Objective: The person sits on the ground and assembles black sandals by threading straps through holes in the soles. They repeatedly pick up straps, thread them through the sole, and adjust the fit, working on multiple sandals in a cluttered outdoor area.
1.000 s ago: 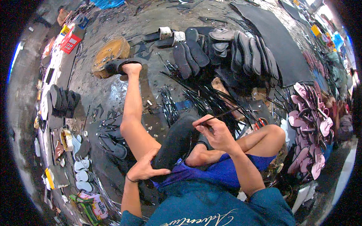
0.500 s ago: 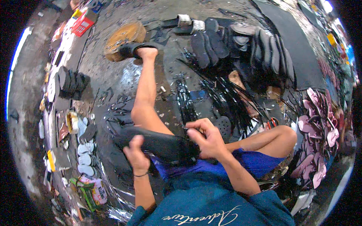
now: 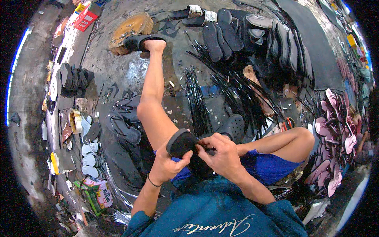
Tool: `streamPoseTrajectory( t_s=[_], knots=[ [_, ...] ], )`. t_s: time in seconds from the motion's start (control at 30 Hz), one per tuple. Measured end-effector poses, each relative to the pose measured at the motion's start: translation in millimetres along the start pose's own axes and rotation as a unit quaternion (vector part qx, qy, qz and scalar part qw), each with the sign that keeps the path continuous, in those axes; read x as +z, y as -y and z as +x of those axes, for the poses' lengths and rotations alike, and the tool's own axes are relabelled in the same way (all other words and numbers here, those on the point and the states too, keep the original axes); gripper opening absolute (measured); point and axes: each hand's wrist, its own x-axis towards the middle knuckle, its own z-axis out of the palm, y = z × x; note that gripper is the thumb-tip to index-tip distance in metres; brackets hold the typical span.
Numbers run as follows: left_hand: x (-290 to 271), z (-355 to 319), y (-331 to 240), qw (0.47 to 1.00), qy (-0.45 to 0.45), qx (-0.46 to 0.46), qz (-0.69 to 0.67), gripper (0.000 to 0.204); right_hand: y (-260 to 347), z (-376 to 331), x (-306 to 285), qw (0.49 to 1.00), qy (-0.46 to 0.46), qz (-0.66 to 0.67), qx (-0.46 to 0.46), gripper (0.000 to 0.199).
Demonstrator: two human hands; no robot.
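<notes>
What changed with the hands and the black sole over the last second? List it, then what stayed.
The black sole, first lying along the lap under the left hand, was turned up on end between both hands. The right hand, which had been holding a thin black strap up in the air, came down onto the sole's top. The outstretched leg and the slippers on the floor stayed put.

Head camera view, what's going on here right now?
A person sits on the ground among sandal parts. The left hand grips a black sandal sole held over the lap, while the right hand presses at its edge, seemingly working a strap in. One leg stretches out, its foot in a black sandal by a wooden block. Loose black straps lie in front, black soles beyond them and pink sandals at the right.
</notes>
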Motion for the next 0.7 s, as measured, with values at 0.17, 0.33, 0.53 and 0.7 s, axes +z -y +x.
streamPoseTrajectory(
  t_s=[0.17, 0.33, 0.53, 0.7],
  knots=[
    [1.8, 6.0, 3.5, 0.996, 0.003, 0.081, 0.034, 0.047, -3.0, -0.8, 0.5, 0.999, 0.019, 0.026, 0.006, 0.017],
    [6.7, 4.9, 4.5, 0.995, 0.006, 0.093, 0.034, 0.049, -6.8, -4.0, -3.3, 0.999, 0.034, 0.028, 0.024, 0.016],
    [9.0, 4.6, 10.7, 0.994, 0.017, 0.102, 0.035, 0.049, -15.7, -5.8, 2.2, 1.0, 0.015, -0.009, 0.017, 0.017],
    [5.1, 2.1, 8.9, 0.997, 0.024, 0.069, 0.012, 0.048, -22.1, 0.9, -7.0, 0.984, 0.093, 0.122, 0.088, 0.026]
  ],
)
